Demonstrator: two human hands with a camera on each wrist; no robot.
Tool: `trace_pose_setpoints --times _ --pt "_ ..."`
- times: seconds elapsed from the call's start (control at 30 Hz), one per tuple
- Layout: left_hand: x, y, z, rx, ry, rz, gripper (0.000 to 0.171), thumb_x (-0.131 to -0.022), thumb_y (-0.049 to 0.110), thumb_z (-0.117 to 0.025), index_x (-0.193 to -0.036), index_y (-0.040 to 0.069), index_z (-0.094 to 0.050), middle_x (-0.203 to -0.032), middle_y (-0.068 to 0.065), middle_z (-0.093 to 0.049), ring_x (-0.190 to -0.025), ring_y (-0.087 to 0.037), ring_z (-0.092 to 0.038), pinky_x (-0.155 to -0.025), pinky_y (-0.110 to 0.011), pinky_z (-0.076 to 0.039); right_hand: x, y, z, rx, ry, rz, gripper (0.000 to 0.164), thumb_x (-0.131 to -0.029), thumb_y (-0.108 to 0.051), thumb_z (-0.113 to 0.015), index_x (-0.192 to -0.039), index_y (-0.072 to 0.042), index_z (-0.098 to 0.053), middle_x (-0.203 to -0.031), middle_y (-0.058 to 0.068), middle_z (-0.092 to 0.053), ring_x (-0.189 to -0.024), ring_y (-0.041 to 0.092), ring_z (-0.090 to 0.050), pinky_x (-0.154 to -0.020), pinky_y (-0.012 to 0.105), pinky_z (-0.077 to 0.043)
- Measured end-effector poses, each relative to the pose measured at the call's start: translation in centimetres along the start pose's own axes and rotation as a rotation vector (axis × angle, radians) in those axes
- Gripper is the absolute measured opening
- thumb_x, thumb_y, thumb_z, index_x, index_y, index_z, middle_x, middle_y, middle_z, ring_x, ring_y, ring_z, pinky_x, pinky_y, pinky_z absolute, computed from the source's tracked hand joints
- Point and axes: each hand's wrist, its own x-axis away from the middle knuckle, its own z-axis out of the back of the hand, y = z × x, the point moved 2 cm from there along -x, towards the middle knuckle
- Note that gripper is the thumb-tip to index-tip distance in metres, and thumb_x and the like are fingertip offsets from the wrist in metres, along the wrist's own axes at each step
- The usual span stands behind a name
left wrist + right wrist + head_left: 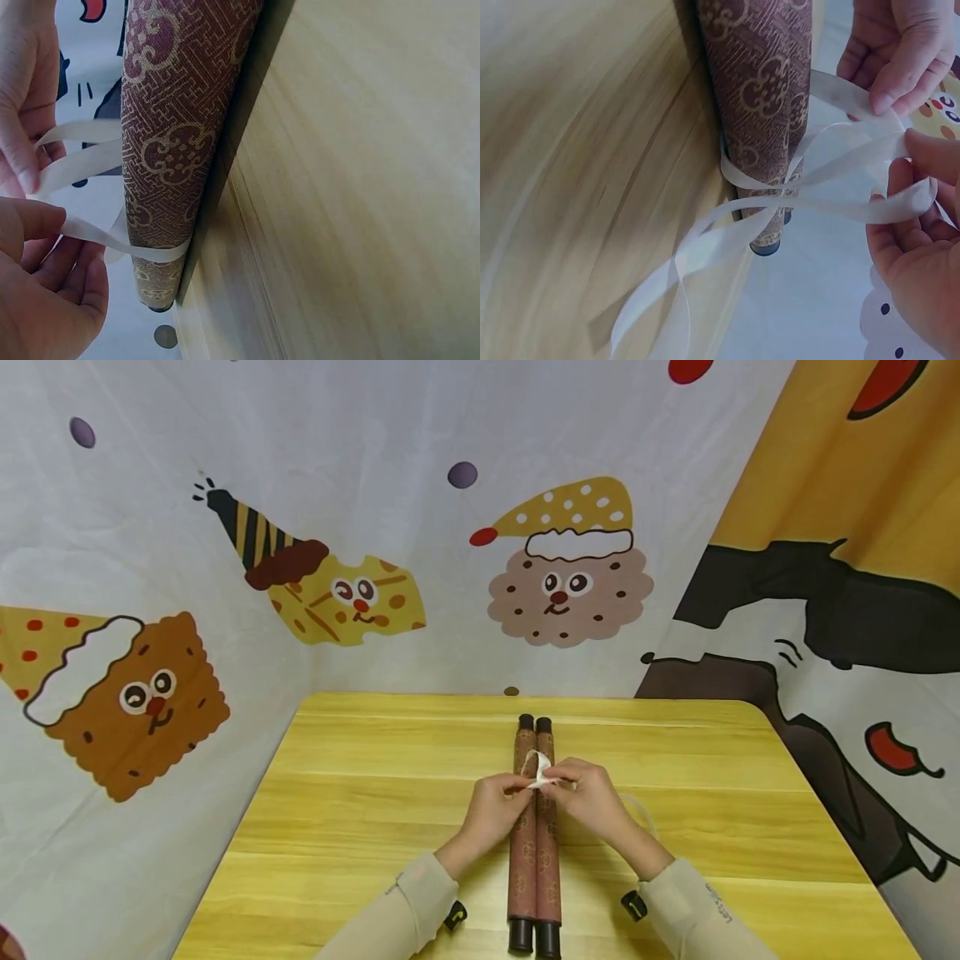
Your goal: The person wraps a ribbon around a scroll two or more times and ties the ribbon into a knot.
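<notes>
Two rolled scrolls (523, 868), or one scroll rolled from both ends, lie side by side, pointing away from me. Their brown-red covers bear gold patterns, and black knobs (527, 723) cap the ends. A white ribbon (742, 180) goes round the rolls toward their far end, with loops standing above them. My left hand (495, 808) pinches part of the ribbon between thumb and fingers. Close by on the right, my right hand (592, 797) also pinches the ribbon. Loose ribbon tails hang down over the right side in the right wrist view. Where the strands cross is partly hidden by fingers in the head view.
The scrolls rest on a light wooden table (360, 810) with rounded far corners. Behind it hangs a white cloth (390, 427) printed with cartoon biscuits and cheese. A yellow and black printed part (825, 593) of the backdrop is at the right.
</notes>
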Motion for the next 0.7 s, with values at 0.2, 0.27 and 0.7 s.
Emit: trace_pose_setpoints --times 0.2,0.27,0.7 --pt "-0.1 0.0 0.2 -0.043 0.019 -0.037 0.009 -0.085 0.008 -0.067 -0.091 0.009 -0.073 -0.086 -0.002 -0.07 -0.077 -0.006 -0.06 -0.066 -0.022 -0.054 -0.1 0.3 0.1 0.152 0.008 0.126 0.011 -0.075 -0.003 -0.076 -0.085 -0.006 -0.073 -0.079 -0.002 -0.063 -0.069 0.006 -0.055 -0.056 0.026 -0.054" --pt "-0.1 0.1 0.3 -0.071 0.034 -0.062 0.009 -0.084 0.007 -0.067 -0.09 0.008 -0.073 -0.083 -0.001 -0.069 -0.073 -0.006 -0.059 -0.063 -0.021 -0.054 -0.2 0.3 0.1 0.206 0.008 0.18 0.01 -0.074 -0.002 -0.076 -0.082 -0.007 -0.072 -0.079 -0.001 -0.061 -0.068 0.006 -0.053 -0.054 0.025 -0.052" --pt "1.8 0.9 -1.0 -0.028 0.015 -0.078 0.009 -0.085 0.006 -0.064 -0.089 0.003 -0.071 -0.083 -0.001 -0.07 -0.073 -0.005 -0.06 -0.061 -0.02 -0.054 -0.3 0.2 0.4 0.284 -0.031 0.124 0.007 -0.079 -0.007 -0.073 -0.081 -0.012 -0.071 -0.083 0.0 -0.068 -0.077 0.009 -0.057 -0.066 0.032 -0.054"
